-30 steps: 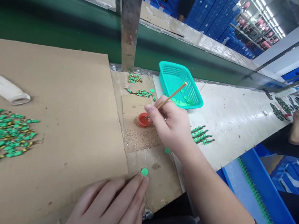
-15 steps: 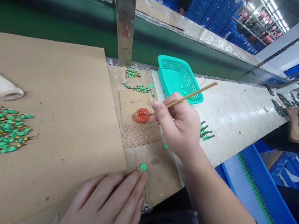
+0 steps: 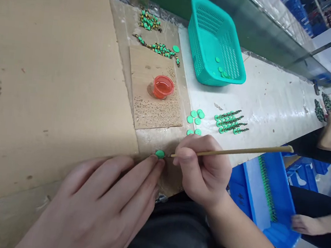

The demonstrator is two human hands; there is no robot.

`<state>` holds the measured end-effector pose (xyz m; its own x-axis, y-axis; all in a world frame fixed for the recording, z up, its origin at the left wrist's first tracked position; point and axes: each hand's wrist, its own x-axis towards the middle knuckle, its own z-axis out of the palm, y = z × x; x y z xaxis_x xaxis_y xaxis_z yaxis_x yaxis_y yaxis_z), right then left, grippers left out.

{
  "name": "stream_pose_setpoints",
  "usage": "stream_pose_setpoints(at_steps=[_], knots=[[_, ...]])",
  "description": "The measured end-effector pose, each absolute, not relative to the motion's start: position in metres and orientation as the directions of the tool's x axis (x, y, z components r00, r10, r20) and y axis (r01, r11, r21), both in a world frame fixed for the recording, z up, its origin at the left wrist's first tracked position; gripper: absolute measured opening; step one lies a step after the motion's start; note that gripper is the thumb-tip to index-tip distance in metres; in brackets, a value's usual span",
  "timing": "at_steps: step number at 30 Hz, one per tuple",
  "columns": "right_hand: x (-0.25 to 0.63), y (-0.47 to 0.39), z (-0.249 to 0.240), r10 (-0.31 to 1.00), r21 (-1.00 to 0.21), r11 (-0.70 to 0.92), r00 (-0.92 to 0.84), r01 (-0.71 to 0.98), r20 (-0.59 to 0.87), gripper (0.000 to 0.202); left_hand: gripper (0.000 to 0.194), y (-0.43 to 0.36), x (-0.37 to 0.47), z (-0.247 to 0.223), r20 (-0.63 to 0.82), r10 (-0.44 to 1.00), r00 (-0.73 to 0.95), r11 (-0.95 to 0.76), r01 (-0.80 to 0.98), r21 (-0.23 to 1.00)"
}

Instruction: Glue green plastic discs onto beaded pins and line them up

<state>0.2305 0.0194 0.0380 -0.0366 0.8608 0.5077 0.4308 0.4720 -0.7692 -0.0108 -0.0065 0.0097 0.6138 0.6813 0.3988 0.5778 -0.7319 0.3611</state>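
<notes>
My right hand [image 3: 204, 172] pinches a thin wooden stick [image 3: 249, 150], its tip close to the right of a green disc [image 3: 160, 154]. Fingertips of my left hand [image 3: 111, 201] rest against that disc's lower edge; the hand lies flat, fingers stretched out side by side. A small red cup [image 3: 163, 87] of liquid stands on a speckled cardboard piece [image 3: 134, 84] above the hands. More green discs [image 3: 197, 121] lie just above my right hand. Beside them are rows of green discs with dark, twisted pieces [image 3: 228, 121] on them.
A teal basket [image 3: 202, 60] holding a few green discs stands at the back. Small green-and-yellow pieces [image 3: 149, 20] are heaped left of it. Blue trays [image 3: 281, 185] sit at the right, near other people's hands [image 3: 306, 225].
My right hand has moved from the red cup to beside the green disc, bringing the stick. The view has tilted down and closer, and another person's hand now shows by the blue tray.
</notes>
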Motion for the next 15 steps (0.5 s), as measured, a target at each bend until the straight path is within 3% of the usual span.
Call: stream_pose_setpoints(at_steps=[15], knots=[[0.2297,0.0209,0.0455,0.884,-0.758,0.442,-0.091,0.479,0.458,0.028,0.039,-0.0054,-0.0137,0.0193,0.382,0.684,0.621,-0.729,0.571,0.377]])
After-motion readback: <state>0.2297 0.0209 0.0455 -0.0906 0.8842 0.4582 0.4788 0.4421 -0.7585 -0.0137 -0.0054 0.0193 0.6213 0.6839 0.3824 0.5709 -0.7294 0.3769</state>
